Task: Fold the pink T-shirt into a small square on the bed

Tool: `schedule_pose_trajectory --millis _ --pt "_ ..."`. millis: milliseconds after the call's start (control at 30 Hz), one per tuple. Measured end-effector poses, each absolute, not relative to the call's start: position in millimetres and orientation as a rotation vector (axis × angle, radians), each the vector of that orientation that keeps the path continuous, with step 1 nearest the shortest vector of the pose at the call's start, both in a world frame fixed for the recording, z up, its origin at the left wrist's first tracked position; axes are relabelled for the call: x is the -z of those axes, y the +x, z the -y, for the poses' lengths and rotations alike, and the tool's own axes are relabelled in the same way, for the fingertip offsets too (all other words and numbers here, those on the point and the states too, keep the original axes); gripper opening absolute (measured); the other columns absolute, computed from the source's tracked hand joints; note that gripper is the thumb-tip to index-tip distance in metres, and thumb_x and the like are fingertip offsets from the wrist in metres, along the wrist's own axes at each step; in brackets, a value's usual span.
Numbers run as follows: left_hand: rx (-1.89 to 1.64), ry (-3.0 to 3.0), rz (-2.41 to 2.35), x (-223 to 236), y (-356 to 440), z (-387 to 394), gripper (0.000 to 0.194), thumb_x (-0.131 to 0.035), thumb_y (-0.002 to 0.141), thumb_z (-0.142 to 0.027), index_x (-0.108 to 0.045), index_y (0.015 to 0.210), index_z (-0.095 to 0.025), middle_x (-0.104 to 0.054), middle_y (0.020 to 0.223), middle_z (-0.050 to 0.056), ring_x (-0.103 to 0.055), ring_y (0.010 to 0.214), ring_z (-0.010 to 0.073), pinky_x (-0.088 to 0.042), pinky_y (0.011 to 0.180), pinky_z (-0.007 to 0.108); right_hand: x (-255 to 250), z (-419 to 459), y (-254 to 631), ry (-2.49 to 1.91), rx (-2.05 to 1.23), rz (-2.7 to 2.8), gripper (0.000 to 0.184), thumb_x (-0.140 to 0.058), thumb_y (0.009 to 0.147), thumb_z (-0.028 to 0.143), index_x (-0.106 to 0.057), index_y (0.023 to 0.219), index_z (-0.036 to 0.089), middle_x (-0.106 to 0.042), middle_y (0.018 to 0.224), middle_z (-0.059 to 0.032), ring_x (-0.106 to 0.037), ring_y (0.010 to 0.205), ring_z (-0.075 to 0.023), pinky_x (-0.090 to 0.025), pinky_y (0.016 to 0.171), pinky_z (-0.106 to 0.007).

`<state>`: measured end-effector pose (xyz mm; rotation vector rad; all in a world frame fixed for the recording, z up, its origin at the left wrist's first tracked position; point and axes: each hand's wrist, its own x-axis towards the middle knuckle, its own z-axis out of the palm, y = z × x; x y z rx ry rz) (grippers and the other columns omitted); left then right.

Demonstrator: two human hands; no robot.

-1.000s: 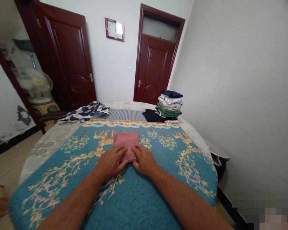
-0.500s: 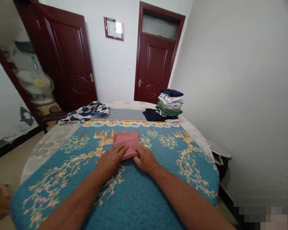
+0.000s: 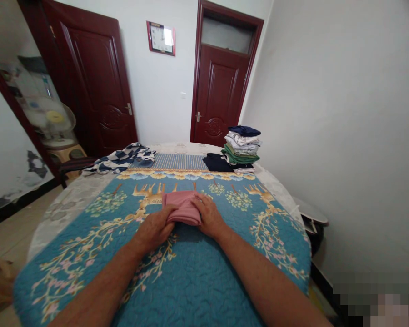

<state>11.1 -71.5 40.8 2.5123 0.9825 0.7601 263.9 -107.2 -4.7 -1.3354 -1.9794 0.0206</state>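
Note:
A folded pink cloth [image 3: 182, 211], perhaps a garment, is between my hands over the middle of the table; its near edge is lifted slightly off the teal cover [image 3: 191, 286]. My left hand [image 3: 158, 227] grips its near left corner, thumb below and fingers on top. On the right side, my right hand [image 3: 209, 213] holds the cloth with its fingers over the top; its thumb is hidden. The exact kind of garment cannot be made out.
A stack of folded clothes [image 3: 241, 150] stands at the table's far right, beside a dark folded garment [image 3: 216, 162]. A checked cloth [image 3: 126, 158] lies loosely heaped at the far left. Beyond the left edge is a fan [image 3: 51, 117] on a stool.
My hands have raised the near edge of the pink cloth from the cover. My right hand has slid forward along its right side, and my left hand has moved slightly left.

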Motion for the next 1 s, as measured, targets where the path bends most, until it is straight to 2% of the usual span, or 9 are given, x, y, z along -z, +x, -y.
schedule_pose_trajectory --millis 100,267,367,500,567,667,767,900,1000 --pt "-0.831 2.192 -0.95 -49 11 73 0.034 -0.051 0.092 -0.03 -0.065 0.122 -0.021 -0.078 0.101 0.006 -0.074 0.092 0.0252 -0.059 0.087 0.039 7 100 270 -1.329 -0.116 1.826 0.071 -0.077 0.081 0.027 -0.057 0.149 0.02 -0.049 0.159 -0.0184 -0.044 0.149 -0.0307 -0.034 0.124 -0.053" --pt "-1.093 1.515 -0.761 -53 13 68 0.044 -0.061 0.088 -0.034 -0.066 0.13 -0.02 -0.074 0.132 0.011 -0.072 0.116 0.0273 -0.06 0.095 0.037 1 98 277 -1.222 -0.562 1.501 0.076 -0.08 0.078 0.035 -0.056 0.149 0.023 -0.062 0.149 -0.0115 -0.059 0.135 -0.0276 -0.047 0.115 -0.047" --pt "-1.088 1.149 -0.777 -51 17 65 0.053 -0.063 0.088 -0.032 -0.061 0.138 -0.018 -0.076 0.128 0.014 -0.077 0.1 0.0257 -0.064 0.077 0.034 -10 100 272 -1.065 -0.874 1.188 0.063 -0.077 0.079 0.04 -0.063 0.137 0.02 -0.072 0.134 -0.0108 -0.068 0.122 -0.0279 -0.055 0.104 -0.045" --pt "-1.008 0.881 -0.76 -49 19 60 0.042 -0.065 0.09 -0.027 -0.065 0.13 -0.014 -0.08 0.11 0.012 -0.078 0.082 0.0211 -0.064 0.066 0.03 -24 98 267 -0.864 -1.099 0.86 0.049 -0.08 0.074 0.041 -0.071 0.117 0.019 -0.078 0.118 -0.0089 -0.073 0.109 -0.0269 -0.058 0.097 -0.041" --pt "-0.948 0.809 -0.73 -47 20 58 0.04 -0.068 0.089 -0.025 -0.066 0.127 -0.013 -0.08 0.106 0.013 -0.078 0.081 0.0224 -0.066 0.068 0.032 -25 95 269 -0.877 -1.116 0.765 0.046 -0.083 0.071 0.039 -0.072 0.111 0.02 -0.08 0.109 -0.0063 -0.073 0.101 -0.0248 -0.058 0.093 -0.038" --pt "-0.83 0.836 -0.716 -44 19 58 0.05 -0.077 0.083 -0.023 -0.065 0.131 -0.013 -0.08 0.109 0.015 -0.079 0.085 0.0259 -0.068 0.071 0.037 -19 91 276 -1.031 -1.075 0.694 0.04 -0.082 0.07 0.041 -0.072 0.102 0.02 -0.079 0.099 -0.0038 -0.071 0.091 -0.0234 -0.057 0.083 -0.035" --pt "-0.739 0.934 -0.749 -42 18 60 0.06 -0.085 0.076 -0.02 -0.065 0.132 -0.017 -0.079 0.116 0.014 -0.078 0.087 0.0243 -0.068 0.069 0.034 -12 91 283 -1.172 -1.103 0.7 0.035 -0.078 0.07 0.042 -0.071 0.097 0.02 -0.077 0.095 -0.0037 -0.07 0.088 -0.0237 -0.056 0.077 -0.034" --pt "-0.71 0.946 -0.825 -42 20 62 0.055 -0.086 0.074 -0.021 -0.066 0.125 -0.019 -0.079 0.106 0.01 -0.077 0.077 0.0209 -0.067 0.065 0.032 -15 91 291 -1.255 -1.071 0.807 0.034 -0.075 0.073 0.044 -0.071 0.097 0.02 -0.076 0.095 -0.0042 -0.069 0.088 -0.0235 -0.055 0.077 -0.033" --pt "-0.709 1.008 -0.883 -46 25 63 0.053 -0.081 0.082 -0.032 -0.063 0.131 -0.022 -0.078 0.1 0.009 -0.076 0.072 0.0213 -0.065 0.059 0.032 -20 87 299 -1.325 -0.89 0.89 0.039 -0.071 0.077 0.045 -0.074 0.107 0.02 -0.077 0.105 -0.0049 -0.069 0.095 -0.0234 -0.055 0.084 -0.032"
